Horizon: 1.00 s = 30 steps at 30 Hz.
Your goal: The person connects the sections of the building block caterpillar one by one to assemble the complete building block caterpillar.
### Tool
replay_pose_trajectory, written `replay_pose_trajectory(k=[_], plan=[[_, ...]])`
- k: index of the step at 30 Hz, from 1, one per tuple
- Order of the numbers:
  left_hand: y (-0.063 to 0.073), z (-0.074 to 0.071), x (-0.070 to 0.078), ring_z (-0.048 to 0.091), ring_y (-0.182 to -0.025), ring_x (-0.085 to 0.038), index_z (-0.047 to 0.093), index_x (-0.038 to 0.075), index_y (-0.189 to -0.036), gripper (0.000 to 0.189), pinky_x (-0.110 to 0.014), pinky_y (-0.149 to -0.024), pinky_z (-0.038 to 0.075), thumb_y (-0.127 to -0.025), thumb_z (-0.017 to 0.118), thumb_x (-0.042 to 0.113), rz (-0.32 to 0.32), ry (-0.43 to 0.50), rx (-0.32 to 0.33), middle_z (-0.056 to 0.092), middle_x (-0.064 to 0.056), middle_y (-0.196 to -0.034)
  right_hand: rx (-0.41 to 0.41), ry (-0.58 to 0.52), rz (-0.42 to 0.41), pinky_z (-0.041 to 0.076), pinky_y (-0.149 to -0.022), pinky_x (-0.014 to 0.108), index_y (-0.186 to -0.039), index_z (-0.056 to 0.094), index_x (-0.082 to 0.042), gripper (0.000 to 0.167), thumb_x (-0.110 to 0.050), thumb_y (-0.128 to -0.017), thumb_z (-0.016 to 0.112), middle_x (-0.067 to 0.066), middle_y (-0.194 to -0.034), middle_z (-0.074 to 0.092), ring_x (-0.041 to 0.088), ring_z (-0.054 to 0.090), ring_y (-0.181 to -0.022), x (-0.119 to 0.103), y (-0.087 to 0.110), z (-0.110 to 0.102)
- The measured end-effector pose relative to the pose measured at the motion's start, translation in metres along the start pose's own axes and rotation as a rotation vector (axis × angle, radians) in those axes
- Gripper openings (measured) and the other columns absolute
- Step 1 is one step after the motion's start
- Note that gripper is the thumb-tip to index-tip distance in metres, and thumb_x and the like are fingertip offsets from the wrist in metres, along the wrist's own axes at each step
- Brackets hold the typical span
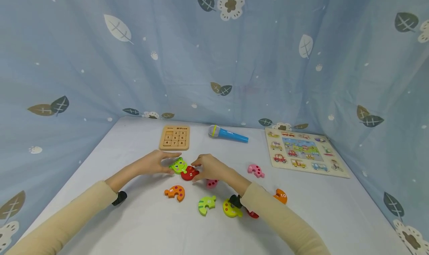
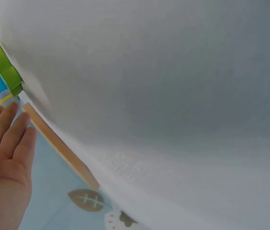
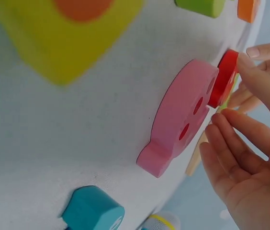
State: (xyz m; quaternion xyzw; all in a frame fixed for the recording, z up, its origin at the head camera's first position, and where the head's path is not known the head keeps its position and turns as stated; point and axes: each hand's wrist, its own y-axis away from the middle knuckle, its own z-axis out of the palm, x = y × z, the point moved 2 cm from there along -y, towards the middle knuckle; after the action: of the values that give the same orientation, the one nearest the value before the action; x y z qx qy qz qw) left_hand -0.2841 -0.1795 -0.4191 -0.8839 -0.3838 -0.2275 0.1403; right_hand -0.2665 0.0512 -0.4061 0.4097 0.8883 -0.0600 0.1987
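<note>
A green caterpillar-face puzzle piece (image 1: 178,166) lies against a red piece numbered 2 (image 1: 189,173) on the white table. My left hand (image 1: 155,163) is spread at the face's left side, its fingers straight in the left wrist view. From the right, my right hand (image 1: 212,168) reaches the red piece, thumb and fingers on either side of it. Its thumb tip appears to touch the red edge in the right wrist view, while the other fingers extend loosely. A pink spotted piece (image 3: 185,112) lies beside that hand, partly hidden in the head view.
Nearer me lie orange piece 3 (image 1: 177,191), a green piece (image 1: 205,206) and a yellow piece (image 1: 229,209). Orange piece 10 (image 1: 282,195) is partly behind the right sleeve. Farther back are a wooden number puzzle (image 1: 174,148), a blue microphone (image 1: 231,135) and a vehicle puzzle board (image 1: 330,168).
</note>
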Motion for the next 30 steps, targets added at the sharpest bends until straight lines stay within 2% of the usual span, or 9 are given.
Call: replay_pose_trajectory(k=[3, 6, 9, 13, 16, 21, 25, 27, 30], plan=[[0.003, 0.001, 0.001, 0.057, -0.085, -0.020, 0.051, 0.006, -0.140, 0.070, -0.027, -0.063, 0.044, -0.080, 0.079, 0.030, -0.020, 0.002, -0.013, 0.053, -0.021, -0.135, 0.007, -0.013, -0.009, 0.050, -0.082, 0.015, -0.119, 0.069, -0.006, 0.049, -0.028, -0.077, 0.083, 0.003, -0.106, 0.068, 0.013, 0.061, -0.097, 0.001, 0.005, -0.001], [0.004, 0.001, 0.002, 0.055, -0.078, -0.016, 0.051, 0.006, -0.140, 0.070, -0.023, -0.060, 0.041, -0.081, 0.079, 0.029, -0.020, 0.016, -0.012, 0.052, -0.022, -0.136, 0.017, -0.024, -0.016, 0.050, -0.083, 0.016, -0.119, 0.069, -0.007, 0.048, -0.027, -0.078, 0.082, 0.002, -0.107, 0.068, 0.012, 0.061, -0.098, 0.001, 0.008, -0.001], [0.005, 0.002, 0.003, 0.054, -0.071, -0.018, 0.050, 0.006, -0.140, 0.069, -0.026, -0.057, 0.042, -0.081, 0.078, 0.028, -0.012, 0.026, -0.009, 0.052, -0.023, -0.136, 0.030, -0.040, -0.029, 0.050, -0.084, 0.017, -0.120, 0.069, -0.008, 0.047, -0.027, -0.079, 0.082, 0.001, -0.108, 0.068, 0.012, 0.061, -0.100, -0.001, 0.012, -0.002], [0.002, 0.005, 0.004, 0.064, -0.097, -0.028, 0.051, 0.006, -0.140, 0.068, -0.038, -0.078, 0.054, -0.081, 0.078, 0.029, 0.010, 0.014, 0.000, 0.054, -0.020, -0.134, 0.012, -0.072, -0.060, 0.050, -0.084, 0.017, -0.121, 0.068, -0.008, 0.048, -0.026, -0.079, 0.082, 0.001, -0.109, 0.068, 0.014, 0.061, -0.100, -0.010, 0.018, -0.003], [-0.001, 0.006, 0.003, 0.051, -0.124, -0.036, 0.051, 0.006, -0.139, 0.069, -0.049, -0.096, 0.048, -0.080, 0.079, 0.028, 0.024, 0.017, 0.009, 0.053, -0.019, -0.136, -0.011, -0.080, -0.098, 0.050, -0.084, 0.017, -0.122, 0.068, -0.008, 0.049, -0.027, -0.079, 0.082, 0.001, -0.110, 0.067, 0.015, 0.060, -0.099, -0.018, 0.023, -0.001], [-0.008, 0.005, 0.002, 0.043, -0.130, -0.038, 0.052, 0.004, -0.139, 0.071, -0.053, -0.102, 0.042, -0.078, 0.081, 0.027, 0.037, 0.030, 0.005, 0.050, -0.019, -0.140, -0.019, -0.074, -0.184, 0.050, -0.085, 0.017, -0.120, 0.068, -0.006, 0.048, -0.026, -0.079, 0.082, 0.000, -0.109, 0.068, 0.012, 0.061, -0.097, -0.026, 0.025, 0.004], [-0.013, 0.004, 0.002, 0.049, -0.126, -0.035, 0.054, 0.003, -0.137, 0.072, -0.048, -0.096, 0.047, -0.077, 0.081, 0.031, 0.052, 0.030, -0.011, 0.051, -0.020, -0.138, -0.043, -0.026, -0.245, 0.046, -0.090, 0.015, -0.119, 0.069, -0.006, 0.048, -0.028, -0.079, 0.081, -0.003, -0.111, 0.069, 0.007, 0.060, -0.101, -0.034, 0.024, 0.011], [-0.014, 0.004, 0.002, 0.055, -0.114, -0.030, 0.054, 0.004, -0.137, 0.073, -0.040, -0.086, 0.050, -0.076, 0.081, 0.033, 0.051, 0.028, -0.020, 0.052, -0.019, -0.137, -0.052, 0.002, -0.266, 0.045, -0.091, 0.014, -0.119, 0.069, -0.007, 0.048, -0.031, -0.079, 0.081, -0.004, -0.112, 0.069, 0.005, 0.060, -0.102, -0.038, 0.022, 0.014], [-0.016, 0.005, 0.001, 0.055, -0.098, -0.022, 0.053, 0.006, -0.138, 0.074, -0.033, -0.074, 0.045, -0.076, 0.081, 0.034, 0.047, 0.011, -0.026, 0.054, -0.017, -0.135, -0.061, 0.026, -0.285, 0.044, -0.094, 0.014, -0.120, 0.068, -0.007, 0.050, -0.033, -0.079, 0.081, -0.004, -0.115, 0.068, 0.005, 0.059, -0.106, -0.043, 0.021, 0.018]])
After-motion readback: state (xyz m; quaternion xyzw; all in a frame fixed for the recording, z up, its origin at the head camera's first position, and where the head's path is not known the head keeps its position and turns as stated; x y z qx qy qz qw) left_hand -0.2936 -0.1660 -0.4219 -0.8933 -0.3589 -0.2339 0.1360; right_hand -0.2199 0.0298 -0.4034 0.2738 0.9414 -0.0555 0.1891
